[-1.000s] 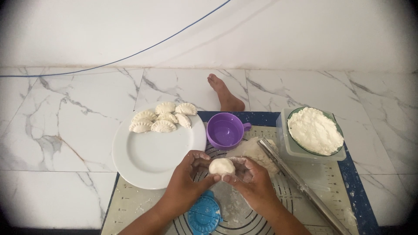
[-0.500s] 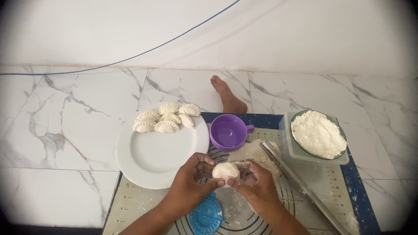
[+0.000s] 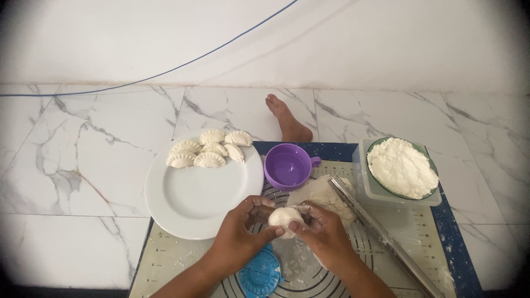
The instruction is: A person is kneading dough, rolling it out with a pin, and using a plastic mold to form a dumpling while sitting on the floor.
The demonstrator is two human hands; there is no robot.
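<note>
Silicone baking mat (image 3: 419, 259) lay on the marble floor; white plate (image 3: 204, 198) at 10 o'clock from the hands, six crimped dumplings (image 3: 207, 150) along its far rim. Left hand (image 3: 243, 234) and right hand (image 3: 323, 234) met over the mat, fingers curled close around a small dough ball (image 3: 284, 218), thumbs pressing its top. Ball sat between both sets of fingertips, at 6 o'clock from the purple cup (image 3: 288, 166). Versus the earlier frame: grip unchanged, ball a little more enclosed.

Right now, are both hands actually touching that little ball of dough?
Touching. The head view shows the left hand and the right hand cupping the dough ball from either side, fingertips pressed against it with no gap.
</note>
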